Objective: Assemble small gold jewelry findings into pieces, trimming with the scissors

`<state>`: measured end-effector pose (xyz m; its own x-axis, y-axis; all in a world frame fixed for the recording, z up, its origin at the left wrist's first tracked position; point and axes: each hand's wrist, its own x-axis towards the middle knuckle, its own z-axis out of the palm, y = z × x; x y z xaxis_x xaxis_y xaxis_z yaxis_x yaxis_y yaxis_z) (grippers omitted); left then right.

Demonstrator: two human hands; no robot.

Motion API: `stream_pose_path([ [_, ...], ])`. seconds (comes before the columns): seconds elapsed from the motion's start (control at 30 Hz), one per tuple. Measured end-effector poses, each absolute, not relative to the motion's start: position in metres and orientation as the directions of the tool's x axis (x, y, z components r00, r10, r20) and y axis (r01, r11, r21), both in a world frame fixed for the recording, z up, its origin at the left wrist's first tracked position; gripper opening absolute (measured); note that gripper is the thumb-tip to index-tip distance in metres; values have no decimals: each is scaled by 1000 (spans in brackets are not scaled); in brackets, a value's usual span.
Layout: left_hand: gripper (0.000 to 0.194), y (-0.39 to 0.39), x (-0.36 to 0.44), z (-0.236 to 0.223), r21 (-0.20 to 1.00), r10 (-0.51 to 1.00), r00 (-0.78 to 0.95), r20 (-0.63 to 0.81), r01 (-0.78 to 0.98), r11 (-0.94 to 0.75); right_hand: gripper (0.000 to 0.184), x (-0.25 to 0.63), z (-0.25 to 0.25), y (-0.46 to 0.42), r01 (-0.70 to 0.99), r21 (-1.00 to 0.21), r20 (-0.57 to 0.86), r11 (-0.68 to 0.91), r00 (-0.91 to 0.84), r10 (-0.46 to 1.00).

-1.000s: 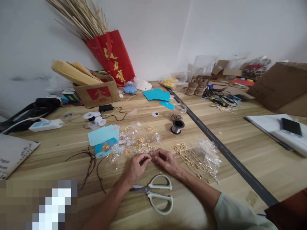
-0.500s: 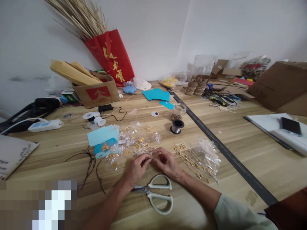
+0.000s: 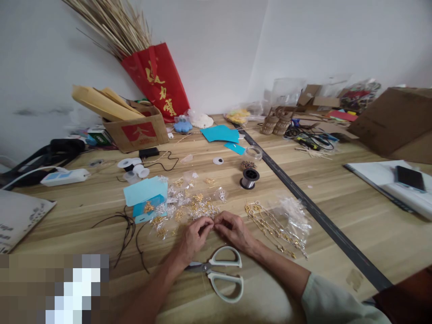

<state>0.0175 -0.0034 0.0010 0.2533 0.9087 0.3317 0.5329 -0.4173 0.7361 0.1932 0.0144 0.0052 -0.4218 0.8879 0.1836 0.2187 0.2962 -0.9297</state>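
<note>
Both hands are at work at the near centre of the tabletop [image 3: 337,198]. The left hand [image 3: 192,238] and the right hand [image 3: 234,230] meet fingertip to fingertip, each with fingers curled in and pinched together. Whatever sits between the fingertips is too small to make out; whether either hand is clamped on a piece cannot be told.

The pinch point lies at the near edge of a scatter of small gold and silver findings [image 3: 195,206], which spreads across the wood just beyond the hands. Some of these pieces lie in small clear packets.

Just right of the right hand, gold chains [image 3: 270,227] lie on a crumpled clear plastic bag [image 3: 293,213]. Directly near of both hands, a pair of scissors with pale handles [image 3: 219,272] lies flat, blades pointing left, partly under the left wrist.

Left of the findings, light blue card pieces [image 3: 145,194] lie stacked, and black cord [image 3: 130,229] trails on the wood beside them. Farther off, a spool of silver wire [image 3: 249,178] stands upright, with a small clear jar [image 3: 253,154] behind it.

At the far left, a cardboard box [image 3: 137,128] holds manila envelopes; behind it a red bag [image 3: 157,81] holds dry straw stalks. A dark strip [image 3: 303,202] runs diagonally across the tabletop to the right. At the far right, a phone [image 3: 410,177] rests on white sheets.
</note>
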Motion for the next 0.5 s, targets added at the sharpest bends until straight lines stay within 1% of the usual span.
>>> stream_pose_path([
  [0.1,14,-3,18,0,730,908,257,332,540,-419,9,193,3,15,176,-951,159,255,-430,889],
  [0.27,14,-4,18,3,738,914,253,316,541,-404,14,193,1,15,185,-944,176,272,-416,892],
  [0.5,12,-5,18,6,734,926,252,282,565,-377,15,195,5,14,232,-892,268,388,-420,867],
])
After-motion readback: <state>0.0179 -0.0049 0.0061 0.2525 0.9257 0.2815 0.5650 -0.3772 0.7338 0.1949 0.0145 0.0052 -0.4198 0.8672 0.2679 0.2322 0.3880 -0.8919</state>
